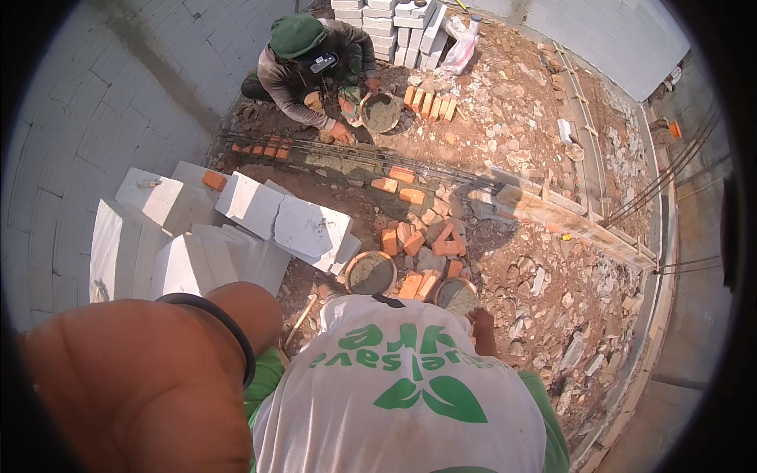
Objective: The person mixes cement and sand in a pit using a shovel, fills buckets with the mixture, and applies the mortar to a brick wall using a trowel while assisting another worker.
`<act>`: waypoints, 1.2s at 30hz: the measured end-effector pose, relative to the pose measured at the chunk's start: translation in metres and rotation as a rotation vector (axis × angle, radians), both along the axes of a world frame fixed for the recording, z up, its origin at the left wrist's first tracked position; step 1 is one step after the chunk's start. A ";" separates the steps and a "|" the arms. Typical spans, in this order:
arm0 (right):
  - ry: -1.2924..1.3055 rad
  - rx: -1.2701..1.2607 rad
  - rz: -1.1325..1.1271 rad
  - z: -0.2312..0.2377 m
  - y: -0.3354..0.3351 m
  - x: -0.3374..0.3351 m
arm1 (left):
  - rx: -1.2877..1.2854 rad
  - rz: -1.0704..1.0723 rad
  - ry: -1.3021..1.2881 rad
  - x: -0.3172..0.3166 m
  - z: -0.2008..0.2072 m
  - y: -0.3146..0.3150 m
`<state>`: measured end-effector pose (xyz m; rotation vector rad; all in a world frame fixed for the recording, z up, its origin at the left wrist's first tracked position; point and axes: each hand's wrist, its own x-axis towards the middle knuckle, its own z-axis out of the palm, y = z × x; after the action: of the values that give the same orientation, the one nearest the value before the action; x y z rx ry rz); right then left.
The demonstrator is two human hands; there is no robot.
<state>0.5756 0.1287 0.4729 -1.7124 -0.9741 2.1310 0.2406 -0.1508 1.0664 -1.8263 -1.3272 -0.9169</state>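
My left hand looms very large at the lower left, close to the camera, with a dark band around its wrist. Its fingers fall outside the picture. Lower and farther off, my right hand is at the right rim of a round bowl of grey mortar. The fingers there look curled; whether they grip the rim or something else is too small to tell. Orange bricks lie beside that bowl, and a second mortar bowl stands to their left.
Large white blocks are piled at left. Steel rods run over a mortar strip with bricks along it. Beyond, a crouching co-worker holds another mortar bowl. Wooden boards extend right over rubble.
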 end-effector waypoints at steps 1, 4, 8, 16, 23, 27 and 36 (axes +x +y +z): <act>0.489 -0.255 0.106 -0.020 0.040 0.027 | 0.061 -0.002 -0.017 -0.001 0.001 -0.005; 0.227 -0.056 0.180 0.021 0.030 -0.025 | 0.179 0.104 -0.065 0.005 0.004 -0.010; 0.177 -0.009 0.074 0.017 0.025 -0.033 | 0.339 0.471 -0.443 -0.008 -0.047 -0.012; -0.006 -0.170 0.053 -0.017 -0.018 -0.010 | -0.889 1.019 -1.160 0.016 -0.388 -0.135; -0.015 -0.200 0.201 -0.039 -0.011 -0.012 | -1.792 0.998 -0.728 0.170 -0.542 -0.368; 0.032 -0.154 0.315 -0.039 0.024 -0.032 | -0.267 0.940 -2.580 0.154 -0.486 -0.313; 0.142 0.139 0.470 0.011 0.035 -0.136 | -0.196 1.025 -2.126 0.104 -0.458 -0.223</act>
<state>0.4397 0.1632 0.4839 -1.3434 -1.5614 2.3462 0.3445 -0.3738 0.6081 0.7519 -2.8691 -1.9666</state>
